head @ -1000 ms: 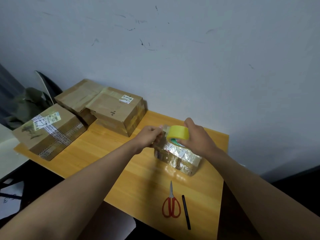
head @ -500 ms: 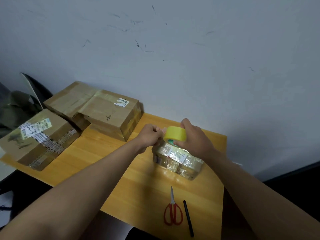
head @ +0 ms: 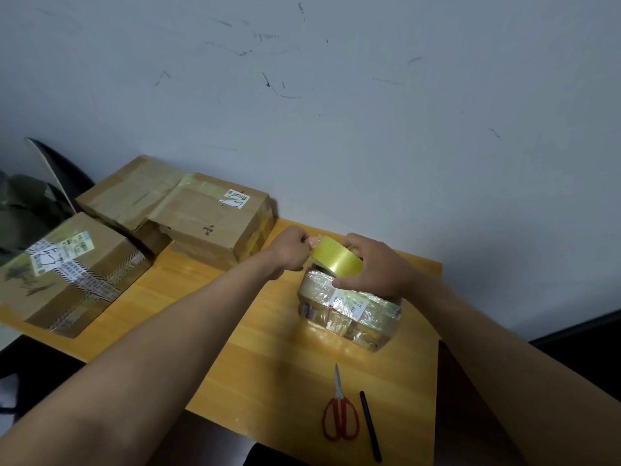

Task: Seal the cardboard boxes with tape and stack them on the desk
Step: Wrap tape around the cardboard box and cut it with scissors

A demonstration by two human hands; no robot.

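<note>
Right grip (head: pixel 376 267) clamps tape roll (head: pixel 336 258) at frame centre; left grip (head: pixel 290 252) pinches its end above wrapped box (head: pixel 349 311). Three boxes (head: pixel 215 216) left on bench (head: pixel 268 364), none clearly stacked.

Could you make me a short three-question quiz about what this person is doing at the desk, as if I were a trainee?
1. True or false: the scissors are in the person's left hand.
2. Which hand holds the yellow tape roll? A) left B) right C) neither
3. Fill in: the black pen lies on the desk just to the ____ of the scissors.

Key
1. False: they lie on the desk, near its front edge, touched by no hand.
2. B: the right hand grips the roll above the small tape-wrapped box, while the left hand pinches at the roll's edge.
3. right
</note>
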